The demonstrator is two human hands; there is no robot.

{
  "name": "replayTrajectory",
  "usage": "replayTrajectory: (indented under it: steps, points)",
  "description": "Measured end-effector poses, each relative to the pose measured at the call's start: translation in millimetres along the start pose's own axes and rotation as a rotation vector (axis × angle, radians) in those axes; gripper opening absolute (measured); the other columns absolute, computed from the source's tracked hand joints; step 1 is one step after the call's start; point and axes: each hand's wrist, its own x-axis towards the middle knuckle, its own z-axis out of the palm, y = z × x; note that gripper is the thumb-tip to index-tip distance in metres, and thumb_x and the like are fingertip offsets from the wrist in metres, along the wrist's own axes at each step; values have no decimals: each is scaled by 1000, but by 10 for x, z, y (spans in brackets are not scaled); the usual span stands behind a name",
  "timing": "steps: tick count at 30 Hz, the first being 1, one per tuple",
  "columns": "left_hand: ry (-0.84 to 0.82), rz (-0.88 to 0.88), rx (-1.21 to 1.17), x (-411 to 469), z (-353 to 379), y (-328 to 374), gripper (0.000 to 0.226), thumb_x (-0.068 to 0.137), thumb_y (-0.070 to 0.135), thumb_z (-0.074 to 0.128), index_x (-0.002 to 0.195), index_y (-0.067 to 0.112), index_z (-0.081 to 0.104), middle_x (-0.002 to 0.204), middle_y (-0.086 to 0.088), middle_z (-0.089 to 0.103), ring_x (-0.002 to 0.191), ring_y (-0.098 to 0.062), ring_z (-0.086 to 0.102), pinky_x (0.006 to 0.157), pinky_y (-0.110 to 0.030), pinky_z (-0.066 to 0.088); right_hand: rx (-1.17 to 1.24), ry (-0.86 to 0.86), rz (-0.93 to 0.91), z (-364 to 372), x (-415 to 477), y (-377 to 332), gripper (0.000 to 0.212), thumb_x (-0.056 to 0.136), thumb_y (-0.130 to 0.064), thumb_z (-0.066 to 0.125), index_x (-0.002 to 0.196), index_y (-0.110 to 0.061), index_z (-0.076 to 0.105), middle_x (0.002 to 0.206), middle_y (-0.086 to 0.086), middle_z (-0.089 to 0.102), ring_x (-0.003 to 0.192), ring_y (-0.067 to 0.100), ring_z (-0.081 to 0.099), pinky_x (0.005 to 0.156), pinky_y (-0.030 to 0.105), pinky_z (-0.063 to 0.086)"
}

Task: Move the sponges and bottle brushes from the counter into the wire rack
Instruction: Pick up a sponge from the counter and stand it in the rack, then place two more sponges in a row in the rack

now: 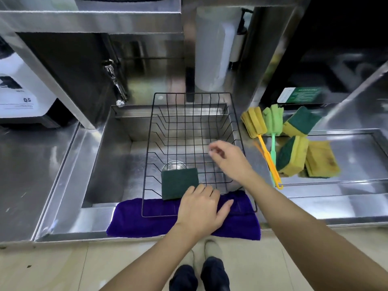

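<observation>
A black wire rack [189, 114] spans the steel sink, its near end on a purple cloth. One green-faced sponge [179, 182] lies inside at the rack's near end. My left hand [202, 206] rests on the rack's front edge, fingertips touching that sponge. My right hand [227, 157] hovers over the rack's right side, fingers loosely curled, holding nothing. On the counter to the right lie a yellow bottle brush [255, 124], a green bottle brush [273, 120] and three yellow-and-green sponges [292, 156].
The purple cloth [134, 221] hangs over the sink's front edge. A faucet [114, 82] stands at the sink's back left, a white cylinder [214, 53] behind the rack. A green-labelled box [299, 95] sits behind the sponges. A white appliance [19, 91] is at far left.
</observation>
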Motion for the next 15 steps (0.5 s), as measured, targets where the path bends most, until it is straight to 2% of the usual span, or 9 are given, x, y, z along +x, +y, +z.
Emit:
replayTrajectory:
  steps: [3, 7, 8, 10, 13, 15]
  points:
    - [-108, 51, -28, 123, 26, 176, 52, 87, 52, 36, 72, 11, 64, 67, -5, 64, 66, -24, 58, 62, -34, 44, -48, 343, 69, -313, 7, 149, 23, 91, -13, 51, 110, -6, 61, 105, 11, 61, 90, 21, 55, 82, 39, 47]
    - [-264, 36, 12, 234, 107, 252, 82, 79, 63, -1, 101, 15, 62, 98, -5, 66, 94, -25, 56, 80, -37, 42, -221, 666, 295, -660, -81, 505, 21, 88, -16, 56, 103, -2, 56, 109, 19, 57, 104, 36, 52, 88, 44, 39]
    - [-268, 46, 15, 237, 136, 238, 83, 80, 65, -2, 106, 16, 60, 103, -3, 65, 98, -23, 55, 83, -37, 42, -275, 703, 373, -714, -131, 603, 26, 87, -20, 58, 106, -2, 55, 111, 20, 56, 108, 37, 50, 90, 45, 37]
    - [-300, 47, 11, 256, 142, 227, 71, 89, 64, 9, 112, 18, 58, 109, -1, 64, 101, -21, 54, 86, -37, 42, -327, 728, 545, -784, -244, 772, 45, 85, -32, 62, 117, -3, 49, 123, 20, 50, 117, 37, 44, 95, 46, 32]
    - [-338, 39, 18, 277, 132, 238, 61, 94, 60, 19, 113, 18, 57, 112, 0, 64, 103, -19, 54, 85, -36, 43, -300, 675, 721, -788, -379, 973, 78, 77, -44, 68, 134, -2, 35, 136, 22, 42, 127, 39, 38, 100, 49, 29]
    - [-348, 30, 25, 281, 116, 251, 60, 94, 60, 19, 112, 18, 57, 111, -1, 64, 102, -19, 55, 85, -36, 44, -218, 621, 786, -767, -437, 1075, 83, 76, -48, 68, 135, -2, 31, 135, 21, 45, 127, 39, 42, 102, 51, 31]
